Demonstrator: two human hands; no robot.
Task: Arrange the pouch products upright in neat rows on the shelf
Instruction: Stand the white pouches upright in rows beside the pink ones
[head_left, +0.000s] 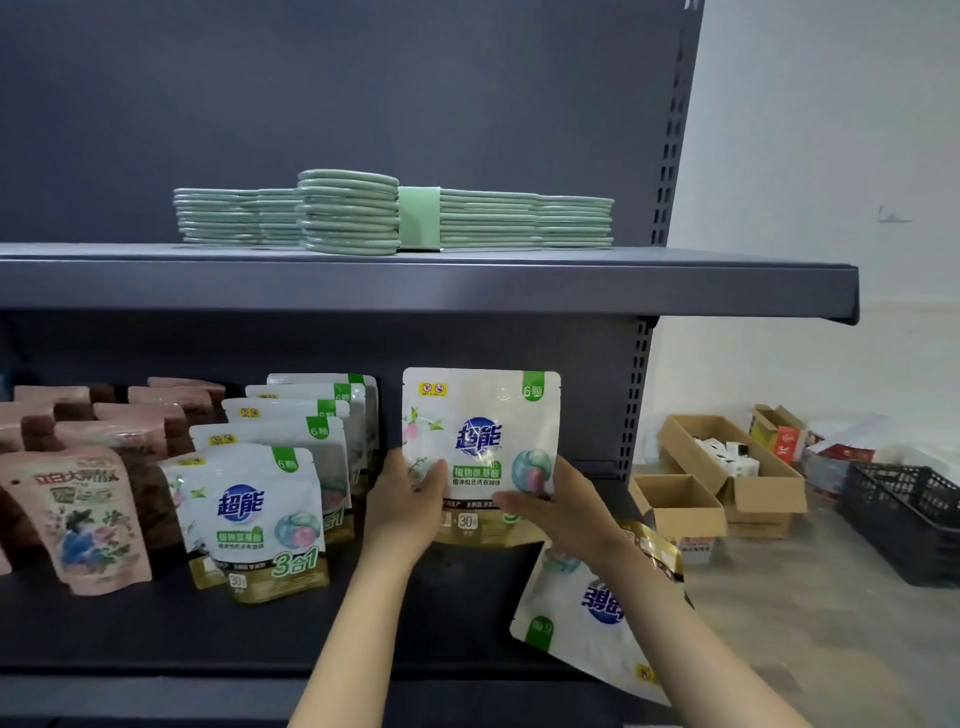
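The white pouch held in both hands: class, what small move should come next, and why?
Probably set the white pouch down upright on the lower shelf, to the right of the white row. Left hand and right hand hold it upright by its lower edge, above bare shelf beside that row. Another pouch still lies flat and upside down near the shelf's front edge, waiting.

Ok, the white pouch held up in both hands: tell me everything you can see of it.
The pouch is a glossy white plastic-looking packet with a green top-right corner tag, blue Chinese logo, flower print at left, a pastel ball at right and a gold bottom band. It is upright, facing the camera, right of the white pouch row. The left hand grips its lower left edge, the right hand its lower right. Whether its base touches the shelf is unclear.
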